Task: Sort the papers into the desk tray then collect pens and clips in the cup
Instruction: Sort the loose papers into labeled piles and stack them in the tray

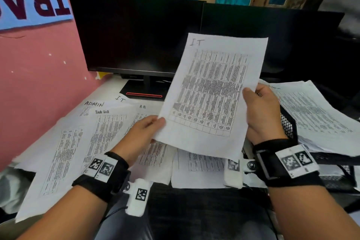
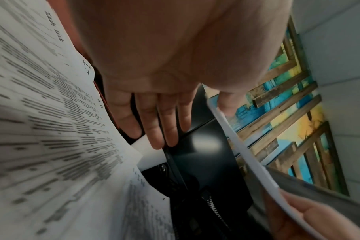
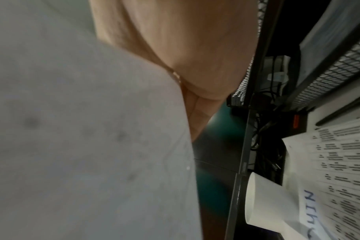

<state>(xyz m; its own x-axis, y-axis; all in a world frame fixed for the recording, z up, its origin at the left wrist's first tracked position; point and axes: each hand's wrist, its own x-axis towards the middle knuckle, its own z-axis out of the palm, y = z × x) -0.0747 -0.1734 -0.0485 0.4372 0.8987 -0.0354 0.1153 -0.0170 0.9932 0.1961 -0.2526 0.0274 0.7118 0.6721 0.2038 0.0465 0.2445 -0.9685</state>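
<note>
I-T sheet [image 1: 210,91]: light, floppy. Left hand [image 1: 144,134] and right hand [image 1: 261,115] each grip pinched on opposite edges; support both sides.

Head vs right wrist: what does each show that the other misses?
Head only: the held sheet's printed table and "I.T" heading, the left hand on its lower left corner, the desk sheets headed ADMIN and H.R.
Right wrist only: a white paper cup and cables behind the mesh tray.
Both: the right hand gripping the sheet's edge, and the tray.
</note>
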